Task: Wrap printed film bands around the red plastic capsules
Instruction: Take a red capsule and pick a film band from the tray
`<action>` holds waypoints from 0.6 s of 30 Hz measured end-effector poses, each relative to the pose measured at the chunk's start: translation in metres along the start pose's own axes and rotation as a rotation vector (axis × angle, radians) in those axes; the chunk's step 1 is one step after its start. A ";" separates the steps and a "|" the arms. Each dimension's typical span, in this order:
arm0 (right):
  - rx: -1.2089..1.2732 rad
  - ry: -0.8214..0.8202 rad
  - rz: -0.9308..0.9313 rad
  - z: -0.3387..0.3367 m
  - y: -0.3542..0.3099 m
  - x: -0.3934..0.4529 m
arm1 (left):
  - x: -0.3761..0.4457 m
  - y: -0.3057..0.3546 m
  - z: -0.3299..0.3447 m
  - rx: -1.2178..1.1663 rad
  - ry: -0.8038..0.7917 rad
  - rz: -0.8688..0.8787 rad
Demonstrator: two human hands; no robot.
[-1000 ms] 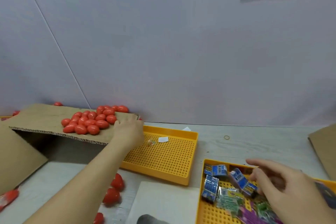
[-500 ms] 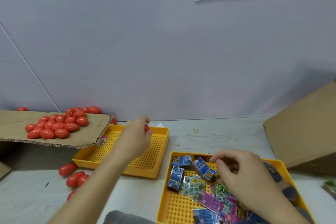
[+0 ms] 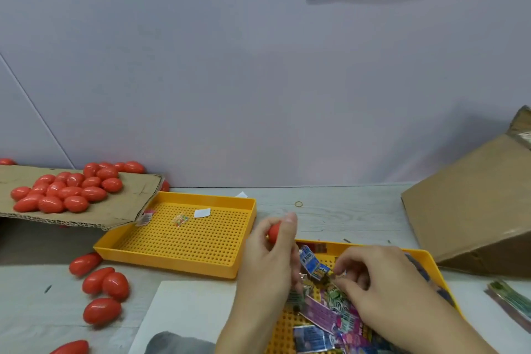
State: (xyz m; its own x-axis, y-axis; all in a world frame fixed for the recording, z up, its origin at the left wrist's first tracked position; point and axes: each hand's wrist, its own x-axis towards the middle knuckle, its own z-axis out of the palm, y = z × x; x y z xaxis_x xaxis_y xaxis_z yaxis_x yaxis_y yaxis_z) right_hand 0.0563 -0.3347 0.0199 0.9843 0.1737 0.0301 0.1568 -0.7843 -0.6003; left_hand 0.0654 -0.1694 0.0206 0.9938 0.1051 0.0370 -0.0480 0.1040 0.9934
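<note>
1. Left hand (image 3: 270,261) is gripping a red capsule (image 3: 274,232) over the table, beside the band tray (image 3: 428,260).
2. Right hand (image 3: 373,282) is pinching a blue band (image 3: 311,261) above that tray.
3. I am judging the capsule light, hard and slippery; the band thin and soft, so I am taking its edge.

Glossy red plastic capsules (image 3: 61,191) catch the light on a matt, rough-edged corrugated cardboard flap (image 3: 126,204) at far left. Beside it, a smooth perforated yellow plastic tray (image 3: 184,238) — and near right, shiny crinkled printed film bands (image 3: 324,316) over a pale wood-grain table (image 3: 344,218).
</note>
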 end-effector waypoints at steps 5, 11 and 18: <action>0.018 -0.249 0.052 0.009 -0.018 -0.001 | 0.012 0.002 -0.011 0.034 0.007 0.059; -0.036 -0.210 0.068 0.014 -0.024 -0.001 | 0.022 -0.006 -0.014 -0.055 0.000 0.023; -0.036 -0.024 0.049 0.007 -0.033 -0.009 | 0.023 -0.005 -0.015 -0.080 0.005 0.019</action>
State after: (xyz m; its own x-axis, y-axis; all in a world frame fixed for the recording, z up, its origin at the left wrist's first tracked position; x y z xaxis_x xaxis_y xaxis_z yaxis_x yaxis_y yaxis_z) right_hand 0.0422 -0.3062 0.0342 0.9887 0.1486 -0.0183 0.1116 -0.8130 -0.5714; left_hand 0.0869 -0.1532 0.0148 0.9921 0.1131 0.0548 -0.0748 0.1808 0.9807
